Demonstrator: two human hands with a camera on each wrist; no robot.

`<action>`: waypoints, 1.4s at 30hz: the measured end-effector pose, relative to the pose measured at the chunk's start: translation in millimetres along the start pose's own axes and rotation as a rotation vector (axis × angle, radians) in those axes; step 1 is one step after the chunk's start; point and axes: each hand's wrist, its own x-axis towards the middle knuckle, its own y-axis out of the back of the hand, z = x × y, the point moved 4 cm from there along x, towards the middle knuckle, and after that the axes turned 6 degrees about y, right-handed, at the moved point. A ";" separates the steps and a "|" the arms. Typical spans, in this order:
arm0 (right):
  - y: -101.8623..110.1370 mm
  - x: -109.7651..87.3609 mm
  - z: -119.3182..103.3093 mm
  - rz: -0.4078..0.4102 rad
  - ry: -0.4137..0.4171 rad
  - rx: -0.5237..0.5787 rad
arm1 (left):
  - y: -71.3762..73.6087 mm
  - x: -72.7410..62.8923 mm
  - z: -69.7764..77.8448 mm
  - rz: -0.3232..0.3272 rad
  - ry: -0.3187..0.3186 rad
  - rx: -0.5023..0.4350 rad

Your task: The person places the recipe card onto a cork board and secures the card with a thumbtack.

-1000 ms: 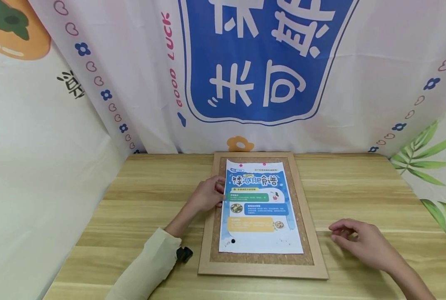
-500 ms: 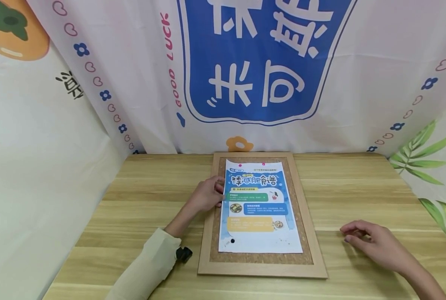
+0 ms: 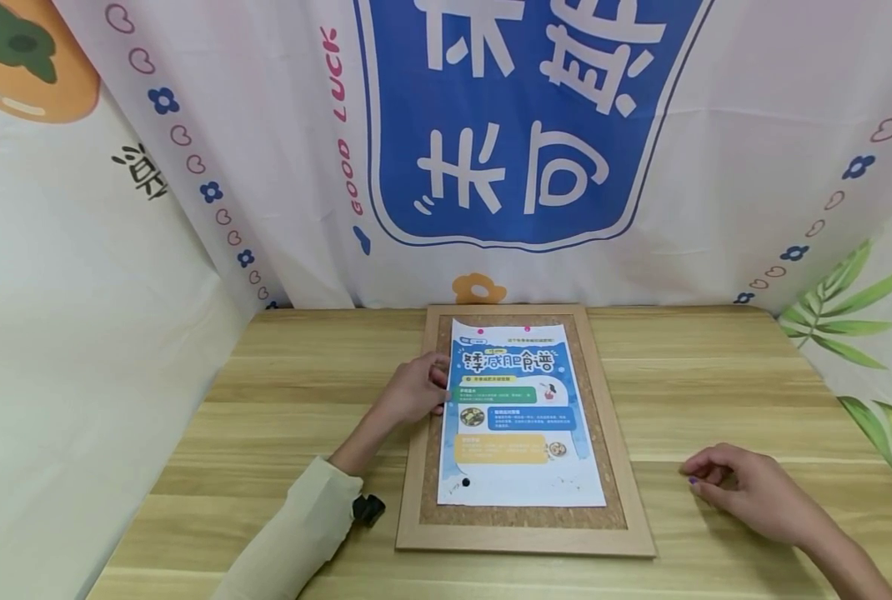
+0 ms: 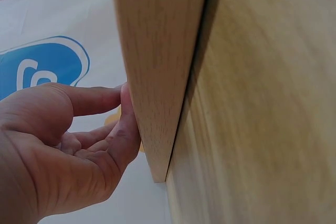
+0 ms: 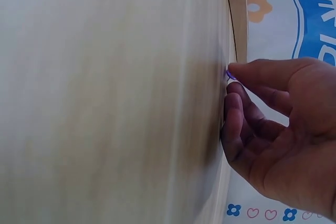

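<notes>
A printed poster (image 3: 521,479) lies on a wood-framed cork board (image 3: 524,542), with pink pushpins (image 3: 527,329) at its top edge and a black pushpin (image 3: 466,482) at its lower left. My left hand (image 3: 416,387) rests over the board's left side, loosely bent fingertips at the poster's left edge. In the left wrist view, its fingertips meet beside the wooden frame (image 4: 157,66); what lies under them is hidden. To the right of the board, my right hand (image 3: 754,492) pinches a small purple pushpin (image 5: 230,74) between thumb and fingers, low over the table.
The board lies on a wood-grain table (image 3: 281,400), its far end close to the printed cloth backdrop (image 3: 303,208). A black clip-like piece (image 3: 368,508) sits at the left sleeve (image 3: 303,508).
My right hand has shifted slightly to the right, away from the board, and the purple pushpin now shows at its fingertips. The left hand, the poster and the board stay where they were.
</notes>
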 end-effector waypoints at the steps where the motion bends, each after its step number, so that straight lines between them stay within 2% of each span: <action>1: -0.1 0.4 -0.4 -0.002 0.002 -0.014 | -0.1 0.1 -0.1 0.000 -0.005 0.001; 8: -0.3 2.7 -4.0 -0.031 0.008 -0.046 | 0.0 0.6 -0.1 0.001 0.003 -0.005; 18: -5.0 6.5 -8.4 0.000 0.003 -0.056 | -0.6 1.3 -1.3 -0.003 -0.004 -0.012; 25: -9.5 15.4 -17.0 -0.023 0.011 0.010 | -0.5 1.4 -1.0 -0.003 0.001 -0.022; 34: -17.3 31.4 -33.1 -0.059 0.091 0.131 | -0.7 1.6 -2.9 0.001 -0.006 -0.018; 42: -20.9 47.9 -50.0 -0.072 0.114 0.144 | -0.5 1.1 -2.3 0.001 0.005 -0.013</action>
